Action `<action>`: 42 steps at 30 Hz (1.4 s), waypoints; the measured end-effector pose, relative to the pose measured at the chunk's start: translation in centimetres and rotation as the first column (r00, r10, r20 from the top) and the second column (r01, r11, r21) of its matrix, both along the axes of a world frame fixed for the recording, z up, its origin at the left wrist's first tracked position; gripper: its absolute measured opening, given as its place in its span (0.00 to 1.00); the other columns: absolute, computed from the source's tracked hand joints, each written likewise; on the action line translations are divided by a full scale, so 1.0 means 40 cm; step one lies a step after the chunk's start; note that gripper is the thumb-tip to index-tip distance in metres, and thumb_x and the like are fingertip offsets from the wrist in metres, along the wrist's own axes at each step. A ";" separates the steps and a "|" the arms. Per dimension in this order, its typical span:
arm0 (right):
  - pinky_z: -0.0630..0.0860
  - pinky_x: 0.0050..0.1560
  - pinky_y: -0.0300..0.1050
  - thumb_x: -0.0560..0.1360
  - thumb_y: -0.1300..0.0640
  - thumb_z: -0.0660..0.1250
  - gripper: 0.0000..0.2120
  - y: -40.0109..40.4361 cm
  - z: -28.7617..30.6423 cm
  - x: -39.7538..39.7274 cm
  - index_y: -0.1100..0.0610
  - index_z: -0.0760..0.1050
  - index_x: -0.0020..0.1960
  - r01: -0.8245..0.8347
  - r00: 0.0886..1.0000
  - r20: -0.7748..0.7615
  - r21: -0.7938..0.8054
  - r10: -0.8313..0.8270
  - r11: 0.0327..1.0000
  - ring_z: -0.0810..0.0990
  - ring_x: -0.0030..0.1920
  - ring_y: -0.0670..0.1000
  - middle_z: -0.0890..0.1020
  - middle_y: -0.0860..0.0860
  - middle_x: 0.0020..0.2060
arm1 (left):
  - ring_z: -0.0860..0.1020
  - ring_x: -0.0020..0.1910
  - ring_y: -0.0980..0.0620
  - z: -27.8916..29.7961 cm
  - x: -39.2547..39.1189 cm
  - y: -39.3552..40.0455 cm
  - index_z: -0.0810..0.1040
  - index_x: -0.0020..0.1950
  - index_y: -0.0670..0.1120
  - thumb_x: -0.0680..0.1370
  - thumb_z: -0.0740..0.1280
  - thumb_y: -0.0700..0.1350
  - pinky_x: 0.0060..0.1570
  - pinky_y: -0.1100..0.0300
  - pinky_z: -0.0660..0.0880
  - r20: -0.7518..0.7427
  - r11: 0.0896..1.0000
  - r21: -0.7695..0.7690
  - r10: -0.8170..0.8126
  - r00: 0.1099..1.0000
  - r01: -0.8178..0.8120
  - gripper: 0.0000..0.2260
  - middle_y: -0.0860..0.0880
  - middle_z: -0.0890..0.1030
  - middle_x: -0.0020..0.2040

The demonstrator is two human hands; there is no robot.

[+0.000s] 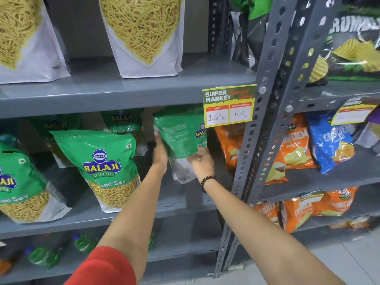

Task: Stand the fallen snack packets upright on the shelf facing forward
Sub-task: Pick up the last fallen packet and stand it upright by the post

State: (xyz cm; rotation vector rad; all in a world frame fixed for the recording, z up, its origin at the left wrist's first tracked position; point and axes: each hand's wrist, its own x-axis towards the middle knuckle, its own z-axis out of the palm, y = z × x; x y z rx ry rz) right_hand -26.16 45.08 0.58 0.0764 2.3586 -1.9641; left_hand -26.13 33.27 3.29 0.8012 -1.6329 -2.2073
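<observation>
A green Balaji sev packet (pixel 181 132) is held up off the middle shelf (pixel 181 202), tilted, with its printed back partly toward me. My left hand (pixel 159 151) grips its left edge and my right hand (pixel 200 161), with a bead bracelet on the wrist, pinches its lower right corner. Two more green sev packets stand upright facing forward to the left, one in the middle (pixel 102 167) and one at the frame edge (pixel 18 186). Further green packets (pixel 123 122) stand behind them in shadow.
A yellow price tag (pixel 229 105) hangs from the upper shelf edge right above the held packet. A grey slotted upright (pixel 265 112) stands just right of my right hand. Orange and blue chip bags (pixel 296 149) fill the neighbouring bay. Big white sev pouches (pixel 144 36) stand on the upper shelf.
</observation>
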 end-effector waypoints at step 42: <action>0.77 0.55 0.50 0.72 0.57 0.70 0.22 0.085 -0.087 -0.026 0.58 0.71 0.64 0.028 0.995 -0.096 0.010 -0.027 1.000 0.79 0.56 0.56 0.81 0.56 0.57 | 0.78 0.55 0.46 -0.082 0.045 0.033 0.73 0.63 0.40 0.70 0.73 0.36 0.58 0.51 0.75 -0.039 0.942 -0.271 -0.217 0.975 0.198 0.23 0.40 0.79 0.62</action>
